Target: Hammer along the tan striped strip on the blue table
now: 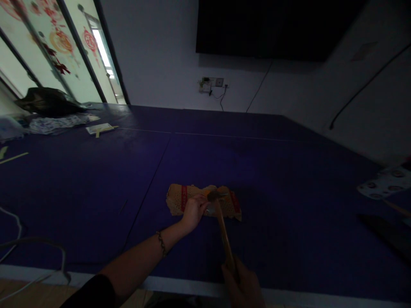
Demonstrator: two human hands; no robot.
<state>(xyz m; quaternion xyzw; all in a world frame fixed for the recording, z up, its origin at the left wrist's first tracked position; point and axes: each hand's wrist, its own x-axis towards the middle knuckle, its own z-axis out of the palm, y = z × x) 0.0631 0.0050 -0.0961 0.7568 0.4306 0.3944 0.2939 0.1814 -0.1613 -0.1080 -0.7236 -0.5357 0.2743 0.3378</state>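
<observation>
The right hand (pixel 243 283) is gripping the near end of a hammer (pixel 225 236), whose long wooden handle (pixel 221 220) is pointing forward and slightly left, its dark head (pixel 212 196) sitting by the left hand (pixel 193 211). That hand is bunching its fingers there; whether they are grasping anything, I cannot tell. Beneath them, printed cardboard (pixel 175 200) is lying crosswise on the purple table (pixel 272 167).

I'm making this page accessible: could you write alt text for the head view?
A person's right hand grips a hammer, its head close to the fingertips of the left hand, which reaches over a ragged piece of cardboard on a purple-blue table. Whether that left hand holds anything is unclear. Beyond, a black screen hangs on the wall.
</observation>
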